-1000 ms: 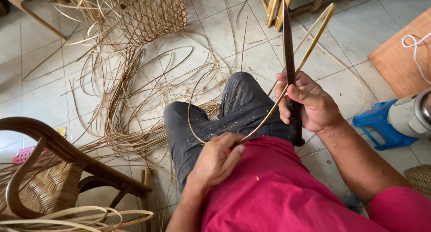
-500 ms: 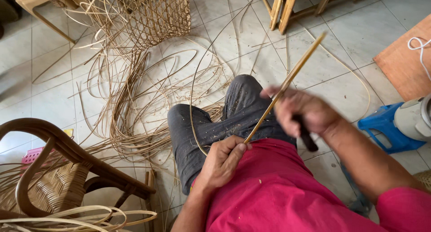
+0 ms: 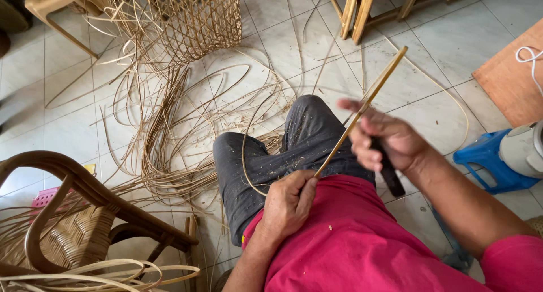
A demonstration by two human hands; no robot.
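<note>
The left hand [image 3: 289, 204] is closed around the near end of a rattan strip [image 3: 362, 108], pinching it against the lap just above the red shirt [image 3: 362, 247]. The strip runs up and away to the right, its far end in the air over the floor tiles [image 3: 452, 37]. The right hand [image 3: 387, 139] is blurred; it is wrapped around a dark knife handle [image 3: 389, 173] and meets the strip partway along, though the blade itself cannot be made out. A thin shaving [image 3: 249, 150] curls from the strip down over the grey trousers [image 3: 283, 150].

To do this stroke well, the left grip should likely stay firm and low so the strip does not twist, while the knife rides at a shallow angle, moving away from the body and fingers.

Beyond the knee lie loose rattan coils [image 3: 169, 139], a half-woven basket [image 3: 192, 20], and at lower left a cane chair [image 3: 73, 213]. A blue stool [image 3: 486, 159] stands to the right.
</note>
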